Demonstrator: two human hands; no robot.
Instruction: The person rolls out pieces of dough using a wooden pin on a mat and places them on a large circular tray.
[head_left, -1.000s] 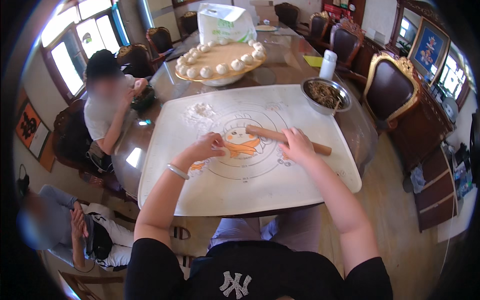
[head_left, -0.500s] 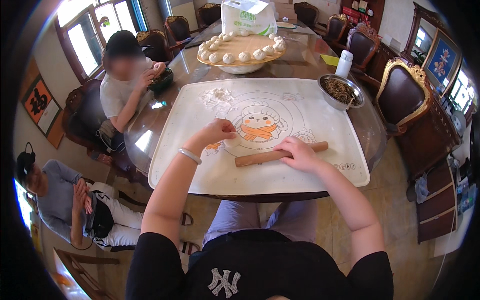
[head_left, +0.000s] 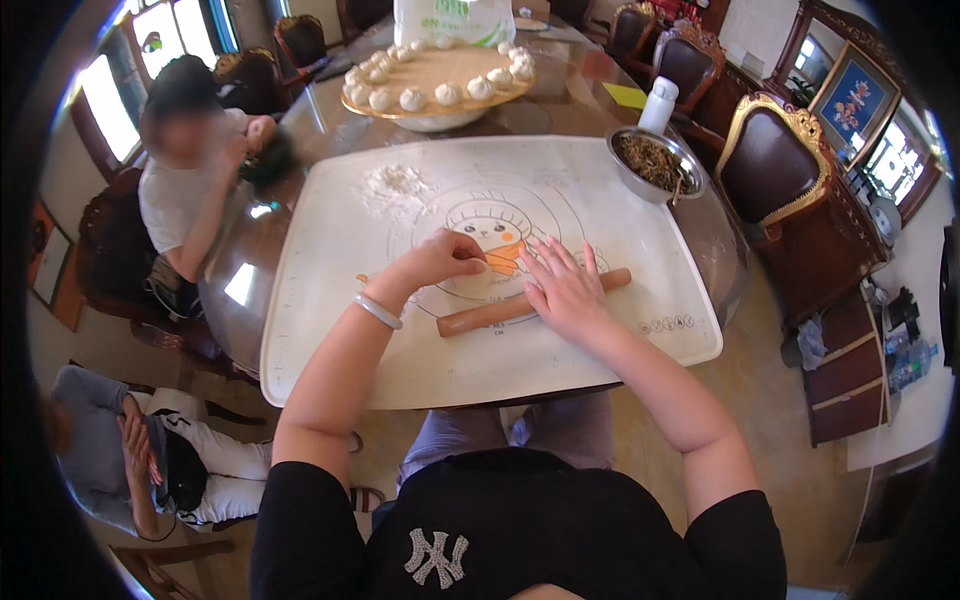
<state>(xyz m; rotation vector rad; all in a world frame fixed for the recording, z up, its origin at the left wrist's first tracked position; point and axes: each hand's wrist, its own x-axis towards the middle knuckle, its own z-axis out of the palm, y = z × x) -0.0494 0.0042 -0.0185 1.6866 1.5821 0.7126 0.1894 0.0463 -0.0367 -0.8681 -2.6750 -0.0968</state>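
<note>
Rolling pin (head_left: 490,316) on mat (head_left: 320,270)

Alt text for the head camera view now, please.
A person's right hand rests spread on a rolling pin on a white mat, the left hand curled nearby. Beyond are a round board edged with white buns and a metal bowl of dark filling.

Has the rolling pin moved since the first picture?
Yes, toward the near edge of the white mat: the rolling pin had its left end beside the printed face; now that end lies below it.
</note>
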